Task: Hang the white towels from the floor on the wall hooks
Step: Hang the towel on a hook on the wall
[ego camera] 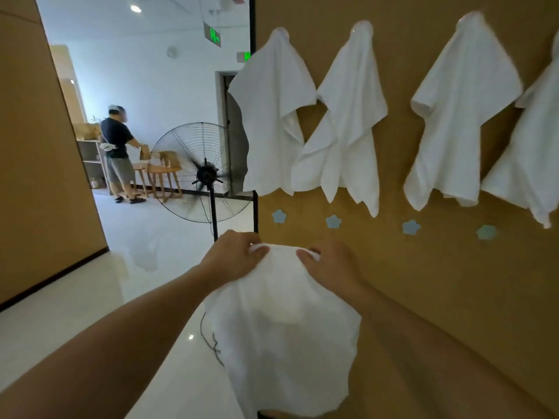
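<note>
Brown wall (pixel 453 282) ahead; left hand (pixel 234 257), right hand (pixel 331 266) pinch white towel (pixel 284 328) top edge, towel hanging below.

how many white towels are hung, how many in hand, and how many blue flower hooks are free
White cloth towels hung on the upper row: 4
White cloth towel held in both hands: 1
Free light blue flower-shaped wall hooks: 4
Total: 9
</note>
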Tool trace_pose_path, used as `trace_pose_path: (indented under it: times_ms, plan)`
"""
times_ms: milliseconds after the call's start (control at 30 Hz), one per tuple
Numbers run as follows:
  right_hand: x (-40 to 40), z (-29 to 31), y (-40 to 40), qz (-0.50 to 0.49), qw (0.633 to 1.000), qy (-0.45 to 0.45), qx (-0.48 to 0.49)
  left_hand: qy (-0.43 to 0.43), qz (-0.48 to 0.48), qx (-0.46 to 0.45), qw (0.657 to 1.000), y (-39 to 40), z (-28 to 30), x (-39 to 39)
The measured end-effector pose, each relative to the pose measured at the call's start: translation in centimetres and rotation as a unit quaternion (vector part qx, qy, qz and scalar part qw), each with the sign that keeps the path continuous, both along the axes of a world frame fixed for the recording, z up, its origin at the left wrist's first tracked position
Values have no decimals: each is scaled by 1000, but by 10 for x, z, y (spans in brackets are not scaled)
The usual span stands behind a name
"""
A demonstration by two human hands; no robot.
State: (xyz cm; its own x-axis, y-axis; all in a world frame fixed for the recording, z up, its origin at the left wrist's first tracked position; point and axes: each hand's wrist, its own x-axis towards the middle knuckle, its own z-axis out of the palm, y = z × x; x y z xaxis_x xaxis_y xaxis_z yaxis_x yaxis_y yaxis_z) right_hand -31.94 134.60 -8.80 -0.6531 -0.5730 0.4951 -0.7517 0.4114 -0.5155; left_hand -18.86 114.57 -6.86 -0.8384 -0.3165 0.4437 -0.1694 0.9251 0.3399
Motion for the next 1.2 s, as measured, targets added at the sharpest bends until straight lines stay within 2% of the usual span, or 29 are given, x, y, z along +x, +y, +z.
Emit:
trace_pose_path:
  times_ms: [233, 433, 600, 700, 800, 900, 1000, 1067, 1133, 1200]
  plan:
    - [-83, -29, -95, -100, 994, 15, 31, 34, -27, -24, 999, -79, -37, -104]
    - [-139, -40, -165, -196, 977, 71, 53, 36, -74, -75, 994, -148, -59, -188]
    - [-163, -61, -190, -246, 967, 31, 59, 78, -109, -80, 988, -164, -85, -227]
    - [-164, -80, -195, -230, 970, -49, 55, 117, -121, -62, 984, -161, -109, -231]
    - [-161, -100, -205, -219, 967, -107, -75, 152, -105, 4, 983, -153, -126, -235]
    - [-158, -111, -214, -212, 952, -185, -124, 155, -67, 132, 977, -139, -139, -236]
    - [-164, -114, -214, -184, 915, -327, -148, 138, -58, 350, 925, -126, -145, -233]
    - [-163, -115, -216, -184, 896, -370, -166, 137, -57, 400, 904, -120, -145, -230]
    - [-155, -115, -219, -203, 908, -326, -168, 139, -29, 336, 931, -116, -146, -226]
    - [-149, -118, -220, -248, 945, -179, -116, 134, 25, 160, 978, -114, -149, -220]
